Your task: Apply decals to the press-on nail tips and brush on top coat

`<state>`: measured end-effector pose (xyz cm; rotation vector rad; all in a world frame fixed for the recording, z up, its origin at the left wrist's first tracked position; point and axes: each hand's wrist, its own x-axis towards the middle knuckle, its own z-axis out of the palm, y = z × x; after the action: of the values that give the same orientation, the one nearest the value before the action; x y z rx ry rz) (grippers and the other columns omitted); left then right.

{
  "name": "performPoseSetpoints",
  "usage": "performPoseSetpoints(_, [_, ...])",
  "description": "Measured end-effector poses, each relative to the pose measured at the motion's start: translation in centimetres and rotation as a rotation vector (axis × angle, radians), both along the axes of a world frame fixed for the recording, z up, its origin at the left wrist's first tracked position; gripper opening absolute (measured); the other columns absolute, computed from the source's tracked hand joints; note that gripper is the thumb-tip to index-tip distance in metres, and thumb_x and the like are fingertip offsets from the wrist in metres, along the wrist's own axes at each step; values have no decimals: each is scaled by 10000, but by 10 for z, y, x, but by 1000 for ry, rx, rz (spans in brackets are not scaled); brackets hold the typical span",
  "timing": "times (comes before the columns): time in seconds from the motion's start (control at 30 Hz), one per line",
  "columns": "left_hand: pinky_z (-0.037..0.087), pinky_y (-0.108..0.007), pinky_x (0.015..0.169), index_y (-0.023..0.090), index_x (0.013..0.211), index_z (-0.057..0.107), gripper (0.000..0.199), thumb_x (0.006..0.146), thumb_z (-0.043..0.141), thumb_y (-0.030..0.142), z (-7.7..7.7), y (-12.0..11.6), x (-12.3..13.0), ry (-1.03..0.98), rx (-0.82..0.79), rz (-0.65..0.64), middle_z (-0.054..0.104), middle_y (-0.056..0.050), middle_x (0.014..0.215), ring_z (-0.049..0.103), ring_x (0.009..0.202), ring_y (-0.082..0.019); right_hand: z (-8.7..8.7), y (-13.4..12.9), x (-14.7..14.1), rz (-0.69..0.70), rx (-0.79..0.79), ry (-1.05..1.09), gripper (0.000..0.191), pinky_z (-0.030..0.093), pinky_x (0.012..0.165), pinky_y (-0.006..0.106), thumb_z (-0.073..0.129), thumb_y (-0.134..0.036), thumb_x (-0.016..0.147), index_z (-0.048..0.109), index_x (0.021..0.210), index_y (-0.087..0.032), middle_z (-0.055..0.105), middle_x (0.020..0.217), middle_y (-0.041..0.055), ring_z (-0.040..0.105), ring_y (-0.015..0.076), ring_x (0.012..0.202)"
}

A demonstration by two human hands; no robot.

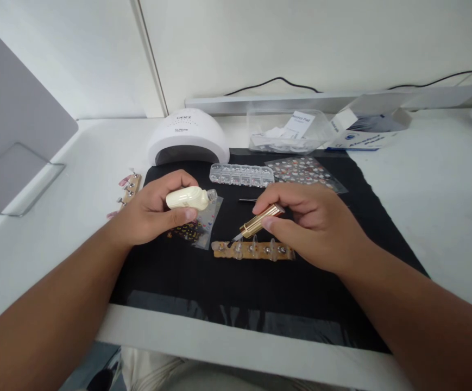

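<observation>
My left hand [160,209] is closed round a cream bottle [187,199], tilted on its side with its clear neck pointing right. In my right hand [304,220] is a gold-capped brush [260,220], pinched between thumb and fingers. Its bristles point down and left at the left end of a tan nail stand [246,250], where clear nail tips stand on round metal holders. Whether the bristles touch a tip I cannot tell. Under and beside my left hand lies a sticker sheet [205,225].
A white nail lamp [189,133] stands at the back left. Behind the stand are a clear compartment case [241,175], another sticker sheet [304,172], a clear bin [288,133] and a pad box [366,130]. A second nail stand [130,190] lies left of the black mat [187,288].
</observation>
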<state>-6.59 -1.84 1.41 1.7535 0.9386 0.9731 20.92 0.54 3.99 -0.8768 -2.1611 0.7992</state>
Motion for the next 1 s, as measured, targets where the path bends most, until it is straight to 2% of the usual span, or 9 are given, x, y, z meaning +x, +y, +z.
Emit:
performPoseSetpoints(0.23, [388,-163,484,190,997,624,223,917,762,346,1,0,2,-13,14,-2,573,33,744,480,577,-79,2,-1,-1,62,83,3,118,405,499,266,567,-128,767,645,745,-214,633,602,-38,553,114,493])
performPoseSetpoints(0.53, [382,-173,488,186,996,622,209,917,757,325,1,0,2,-11,27,-5,569,33,749,475,584,-83,1,-3,-1,35,129,-15,120,429,540,287,573,-124,768,641,766,-222,638,617,-38,553,123,507])
performPoseSetpoints(0.77, [365,-179,486,193,993,619,213,922,757,339,1,0,1,-7,32,-3,563,33,741,468,577,-83,3,-4,-4,0,138,-12,155,485,575,348,581,-137,757,617,735,-286,662,637,-17,589,178,539])
performPoseSetpoints(1.0, [373,-188,497,187,995,620,225,921,757,349,2,0,2,-6,35,0,572,24,747,477,591,-92,4,-3,1,-6,172,12,124,457,554,314,589,-133,775,646,751,-240,633,602,-35,559,138,514])
